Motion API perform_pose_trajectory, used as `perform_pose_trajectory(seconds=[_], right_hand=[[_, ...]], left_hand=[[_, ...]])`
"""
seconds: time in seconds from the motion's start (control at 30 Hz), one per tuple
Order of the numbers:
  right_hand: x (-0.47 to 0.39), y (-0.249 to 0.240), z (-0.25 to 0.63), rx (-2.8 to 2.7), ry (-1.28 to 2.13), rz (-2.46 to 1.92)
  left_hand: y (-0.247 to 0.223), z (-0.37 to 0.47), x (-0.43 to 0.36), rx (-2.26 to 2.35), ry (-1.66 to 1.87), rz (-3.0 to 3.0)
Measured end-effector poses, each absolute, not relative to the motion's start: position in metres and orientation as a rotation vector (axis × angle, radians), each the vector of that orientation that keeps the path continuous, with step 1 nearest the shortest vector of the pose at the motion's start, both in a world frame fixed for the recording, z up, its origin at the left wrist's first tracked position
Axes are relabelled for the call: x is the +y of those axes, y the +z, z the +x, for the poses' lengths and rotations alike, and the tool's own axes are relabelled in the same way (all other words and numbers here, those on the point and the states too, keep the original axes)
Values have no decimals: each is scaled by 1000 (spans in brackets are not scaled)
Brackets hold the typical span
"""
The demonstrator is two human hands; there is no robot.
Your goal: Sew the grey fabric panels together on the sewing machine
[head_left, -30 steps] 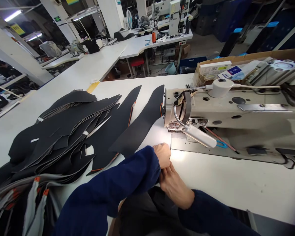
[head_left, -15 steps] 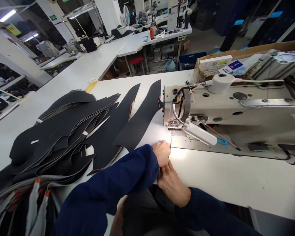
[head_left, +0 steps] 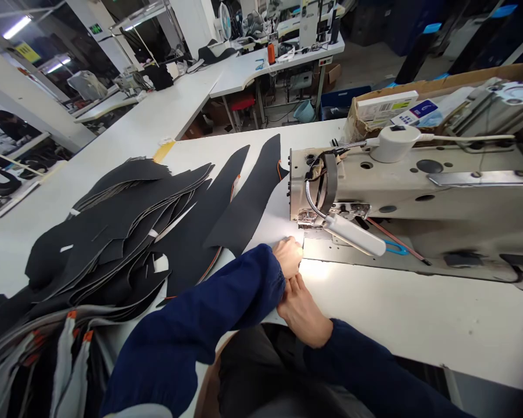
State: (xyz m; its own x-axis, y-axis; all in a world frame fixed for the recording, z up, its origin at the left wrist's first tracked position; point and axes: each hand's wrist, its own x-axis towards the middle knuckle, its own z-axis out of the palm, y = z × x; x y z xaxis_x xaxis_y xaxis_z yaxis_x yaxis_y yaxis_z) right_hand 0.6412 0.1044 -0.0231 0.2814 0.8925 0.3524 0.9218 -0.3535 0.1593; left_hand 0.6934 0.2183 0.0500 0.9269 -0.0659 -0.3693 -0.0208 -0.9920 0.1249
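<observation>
Hands (head_left: 305, 310) seemingly touch near the front table edge (head_left: 462, 366).

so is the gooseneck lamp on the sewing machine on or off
On: the gooseneck lamp throws a bright patch onto the white tabletop, just beside the left hand.

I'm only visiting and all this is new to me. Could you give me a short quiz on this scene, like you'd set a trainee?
1. True or false: the left hand is nearer the machine than the right hand.
2. Where does the blue tool lie? a) in the box b) by the red rod c) on the floor
3. What colour is the edging on the dark piece nearest the machine?

Key: 1. True. 2. b. 3. Orange.
</observation>
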Motion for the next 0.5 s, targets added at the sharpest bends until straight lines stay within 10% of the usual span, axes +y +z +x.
perform_pose_trajectory(seconds=[0.5], right_hand=[[116, -25, 648, -1751, -463, -2474]], left_hand=[[28, 715, 230, -13, -517, 2964]])
